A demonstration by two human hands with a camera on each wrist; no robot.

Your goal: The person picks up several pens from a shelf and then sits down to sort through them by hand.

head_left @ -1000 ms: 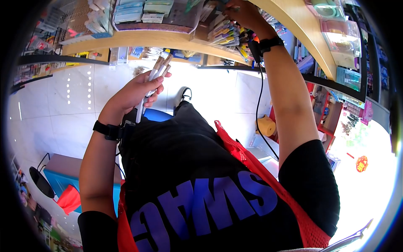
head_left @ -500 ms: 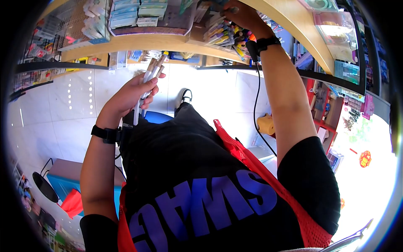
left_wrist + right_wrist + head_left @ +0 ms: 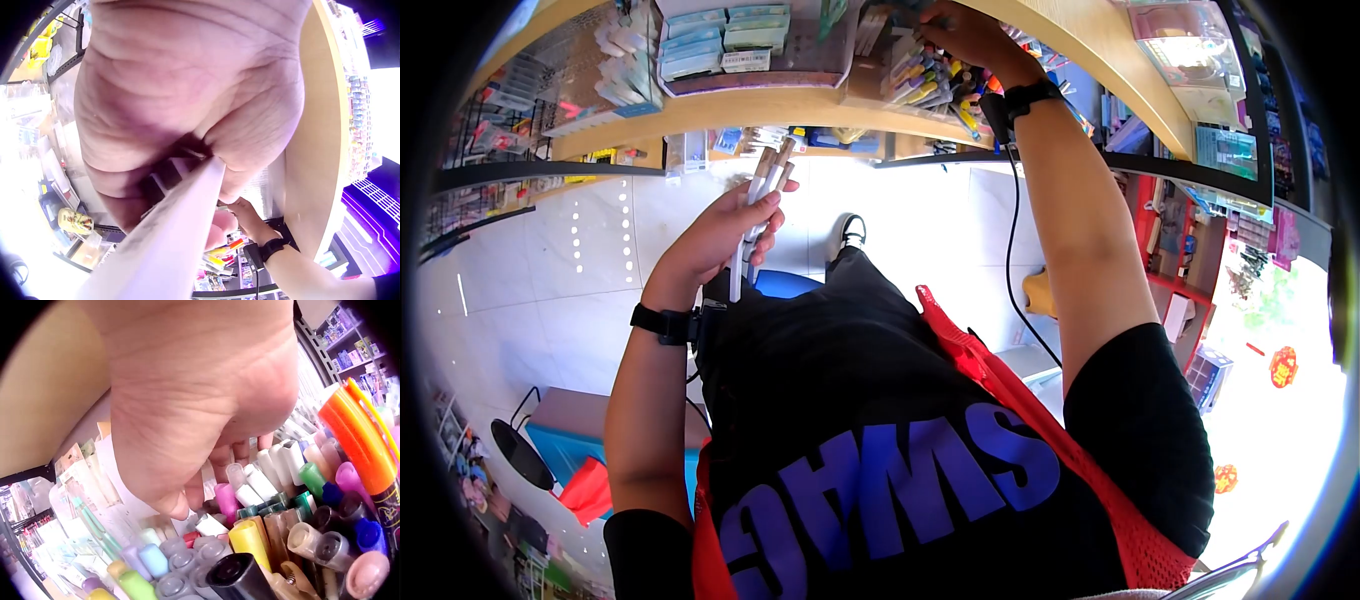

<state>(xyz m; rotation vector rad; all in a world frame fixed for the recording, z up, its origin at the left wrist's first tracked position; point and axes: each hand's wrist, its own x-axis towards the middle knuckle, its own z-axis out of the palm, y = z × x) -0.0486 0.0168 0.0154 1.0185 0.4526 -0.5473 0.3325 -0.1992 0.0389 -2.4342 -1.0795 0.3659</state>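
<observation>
My left hand (image 3: 730, 232) grips several slim white pens (image 3: 750, 245) with brown ends, held upright in front of the shelf. Close up in the left wrist view, one white barrel (image 3: 169, 240) slants out from under the palm. At the shelf, my right hand (image 3: 978, 48) reaches in over a dense bunch of pens and markers (image 3: 920, 82). In the right wrist view its thumb and fingers (image 3: 177, 506) point down among the caps, beside white-capped pens (image 3: 284, 464) and a pink cap (image 3: 226, 501). Some of those fingertips are hidden behind the caps.
A clear bin (image 3: 755, 85) of small boxed goods stands left of the pens on the wooden shelf (image 3: 700, 112). An orange marker (image 3: 361, 437) sticks up tall at the right. A black cable (image 3: 1013, 240) hangs from the right wrist camera.
The head view has shifted slightly, and the shelf sits a little further left. My right hand stays among the pens, slightly further left in view. The left hand keeps its pens.
</observation>
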